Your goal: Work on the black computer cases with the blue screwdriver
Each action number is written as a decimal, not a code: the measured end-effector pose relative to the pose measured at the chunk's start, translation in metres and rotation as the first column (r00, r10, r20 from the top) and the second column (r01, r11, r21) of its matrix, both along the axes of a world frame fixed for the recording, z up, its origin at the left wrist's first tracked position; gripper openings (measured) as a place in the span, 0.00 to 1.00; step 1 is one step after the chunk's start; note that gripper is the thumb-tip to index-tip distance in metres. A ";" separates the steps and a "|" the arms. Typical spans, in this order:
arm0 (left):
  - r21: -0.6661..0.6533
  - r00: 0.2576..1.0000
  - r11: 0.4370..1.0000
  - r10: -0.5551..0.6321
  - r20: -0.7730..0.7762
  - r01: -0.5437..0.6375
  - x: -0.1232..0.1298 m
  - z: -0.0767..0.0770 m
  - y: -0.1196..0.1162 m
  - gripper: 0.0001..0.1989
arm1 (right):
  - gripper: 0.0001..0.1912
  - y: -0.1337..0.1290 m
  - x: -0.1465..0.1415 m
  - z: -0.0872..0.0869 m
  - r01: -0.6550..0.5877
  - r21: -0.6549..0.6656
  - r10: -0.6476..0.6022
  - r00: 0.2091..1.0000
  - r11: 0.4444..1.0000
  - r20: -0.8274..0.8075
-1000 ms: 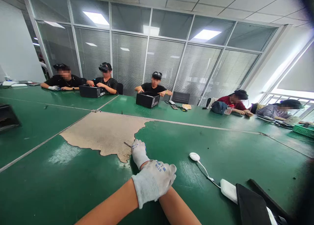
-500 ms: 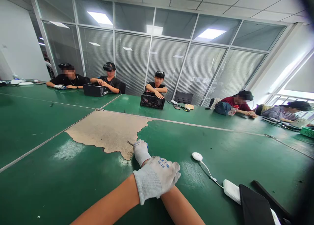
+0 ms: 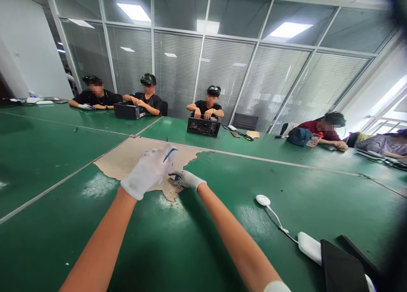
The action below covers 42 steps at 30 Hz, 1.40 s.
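My left hand [image 3: 151, 169], in a white glove with blue on the palm side, is raised over the bare tan patch [image 3: 117, 160] of the green table. Its fingers point away to the right and look loosely apart, with nothing visible in them. Just right of it, my right hand [image 3: 188, 180], in a matching glove, is low over the patch's right edge, fingers closed. A thin dark item [image 3: 172, 174] sticks out at its fingertips, too small to name. The two hands are close together, and I cannot tell whether they touch.
A white round puck [image 3: 262, 200] on a cable runs to a white block [image 3: 310, 246], beside a black flat object [image 3: 341, 266] at right. Across the green table [image 3: 222, 232], people sit, two of them with hands on black computer cases [image 3: 203, 126] [image 3: 129, 110].
My left hand has left the place over my right wrist, moving up and left above the tan patch. My right hand has moved slightly up. The view has shifted a little.
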<state>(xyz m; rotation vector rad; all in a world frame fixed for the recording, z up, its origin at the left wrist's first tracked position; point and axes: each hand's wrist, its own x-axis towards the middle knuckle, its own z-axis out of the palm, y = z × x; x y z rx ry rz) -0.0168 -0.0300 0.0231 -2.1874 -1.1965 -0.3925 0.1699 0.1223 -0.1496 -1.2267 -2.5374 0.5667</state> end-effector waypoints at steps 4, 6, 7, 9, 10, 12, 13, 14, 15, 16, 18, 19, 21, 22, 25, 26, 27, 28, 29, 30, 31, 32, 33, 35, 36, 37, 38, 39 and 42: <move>0.068 1.000 0.997 -0.027 0.003 0.027 -0.018 0.003 0.000 0.20 | 0.39 0.028 0.000 0.017 -0.127 -0.260 0.170 0.975 0.957 0.147; 0.089 0.999 0.995 -0.046 -0.013 0.047 -0.017 0.003 -0.002 0.21 | 0.39 0.033 0.004 0.017 -0.124 -0.316 0.185 0.968 0.941 0.172; 0.098 0.999 0.994 -0.051 -0.017 0.053 -0.016 0.003 -0.003 0.23 | 0.38 0.034 0.006 0.015 -0.117 -0.319 0.176 0.971 0.940 0.163; 0.108 0.997 0.992 -0.071 -0.010 0.071 -0.014 0.003 -0.005 0.24 | 0.37 0.032 0.011 0.013 -0.101 -0.314 0.148 0.980 0.944 0.130; 0.112 0.996 0.990 -0.085 -0.002 0.085 -0.013 0.003 -0.006 0.24 | 0.37 0.031 0.012 0.012 -0.096 -0.312 0.137 0.984 0.945 0.112; 0.127 0.994 0.986 -0.107 0.010 0.105 -0.011 0.004 -0.008 0.24 | 0.38 0.030 0.013 0.014 -0.094 -0.324 0.137 0.984 0.941 0.111; 0.135 0.994 0.985 -0.109 0.010 0.107 -0.011 0.004 -0.009 0.24 | 0.39 0.030 0.011 0.016 -0.097 -0.334 0.148 0.980 0.937 0.130; 0.140 0.994 0.985 -0.107 0.005 0.106 -0.011 0.004 -0.010 0.25 | 0.40 0.031 0.009 0.018 -0.102 -0.340 0.162 0.975 0.935 0.153; 0.140 0.995 0.985 -0.103 -0.001 0.102 -0.012 0.004 -0.010 0.26 | 0.41 0.032 0.005 0.021 -0.105 -0.334 0.171 0.970 0.937 0.172; 0.134 0.995 0.986 -0.098 -0.007 0.098 -0.012 0.004 -0.011 0.26 | 0.41 0.033 0.001 0.023 -0.102 -0.317 0.168 0.968 0.943 0.185; 0.109 0.995 0.990 -0.097 0.009 0.095 -0.013 0.005 -0.012 0.25 | 0.38 0.035 -0.010 0.026 -0.059 -0.257 0.110 0.976 0.965 0.189; 0.094 0.994 0.991 -0.100 0.031 0.097 -0.014 0.005 -0.012 0.25 | 0.34 0.035 -0.014 0.027 -0.022 -0.217 0.063 0.982 0.976 0.180; 0.077 0.991 0.992 -0.108 0.076 0.102 -0.015 0.005 -0.013 0.25 | 0.25 0.033 -0.020 0.028 0.039 -0.148 -0.017 0.989 0.988 0.146; 0.076 0.991 0.992 -0.106 0.085 0.099 -0.015 0.006 -0.014 0.25 | 0.22 0.032 -0.019 0.029 0.050 -0.135 -0.034 0.993 0.990 0.113; 0.106 0.996 0.991 -0.081 0.042 0.076 -0.016 0.010 -0.016 0.27 | 0.13 0.026 -0.002 0.039 0.032 -0.197 -0.035 0.999 0.980 -0.012; 0.118 0.997 0.991 -0.071 0.024 0.068 -0.016 0.011 -0.017 0.27 | 0.10 0.022 0.007 0.044 0.035 -0.205 -0.045 0.998 0.978 -0.047; 0.124 0.998 0.991 -0.062 0.014 0.060 -0.016 0.012 -0.019 0.28 | 0.08 0.017 0.017 0.051 0.049 -0.194 -0.064 0.996 0.980 -0.069; 0.125 0.998 0.991 -0.057 0.012 0.055 -0.016 0.013 -0.020 0.28 | 0.07 0.010 0.027 0.057 0.071 -0.163 -0.085 0.993 0.984 -0.080; 0.124 0.998 0.991 -0.053 0.014 0.051 -0.016 0.014 -0.020 0.28 | 0.06 0.000 0.036 0.062 0.093 -0.118 -0.103 0.991 0.989 -0.089; 0.125 0.998 0.991 -0.051 0.020 0.048 -0.016 0.014 -0.021 0.27 | 0.07 -0.014 0.042 0.065 0.113 -0.073 -0.120 0.987 0.991 -0.107; 0.132 0.998 0.990 -0.052 0.027 0.048 -0.017 0.014 -0.021 0.27 | 0.07 -0.030 0.046 0.066 0.126 -0.053 -0.132 0.981 0.991 -0.139; 0.144 0.998 0.988 -0.057 0.033 0.052 -0.017 0.013 -0.021 0.27 | 0.09 -0.049 0.048 0.064 0.129 -0.068 -0.139 0.973 0.989 -0.184; 0.160 0.997 0.985 -0.067 0.036 0.060 -0.018 0.012 -0.020 0.27 | 0.11 -0.069 0.047 0.059 0.113 -0.120 -0.139 0.962 0.986 -0.234; 0.201 0.995 0.976 -0.088 0.037 0.079 -0.021 0.010 -0.019 0.28 | 0.15 -0.105 0.042 0.045 -0.004 -0.337 -0.094 0.958 0.942 -0.273; 0.224 0.995 0.971 -0.096 0.033 0.086 -0.021 0.010 -0.019 0.28 | 0.16 -0.116 0.040 0.039 -0.077 -0.458 -0.041 0.969 0.885 -0.242; 0.244 0.995 0.966 -0.099 0.025 0.090 -0.022 0.009 -0.018 0.29 | 0.16 -0.120 0.040 0.037 -0.123 -0.552 0.017 0.981 0.825 -0.193; 0.263 0.995 0.961 -0.098 0.016 0.090 -0.023 0.009 -0.018 0.29 | 0.15 -0.116 0.042 0.039 -0.128 -0.591 0.052 0.988 0.796 -0.143; 0.280 0.995 0.956 -0.096 0.007 0.090 -0.023 0.009 -0.019 0.29 | 0.14 -0.105 0.047 0.048 -0.096 -0.568 0.036 0.992 0.818 -0.117; 0.321 0.994 0.941 -0.105 -0.021 0.106 -0.022 0.007 -0.019 0.30 | 0.15 -0.042 0.078 0.113 0.226 -0.208 -0.283 0.909 0.952 -0.306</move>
